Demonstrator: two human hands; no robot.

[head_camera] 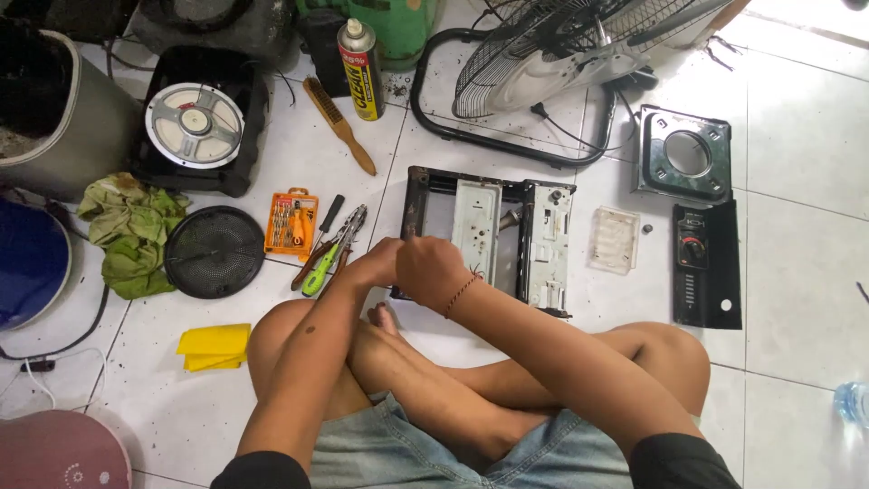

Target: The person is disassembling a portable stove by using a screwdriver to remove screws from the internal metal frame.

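I sit cross-legged on a white tile floor. My left hand and my right hand meet at the near left corner of an opened metal chassis, a dark rusty frame with pale inner plates. Both hands have curled fingers pressed close together over the frame's edge. What they hold between them is hidden. A thin cord bracelet is on my right wrist. Pliers with green handles and a black screwdriver lie just left of my left hand.
An orange bit set, round black grille, speaker box, brush and spray can lie to the left. A floor fan stands behind. A clear plastic cover, black control panel and metal plate sit to the right.
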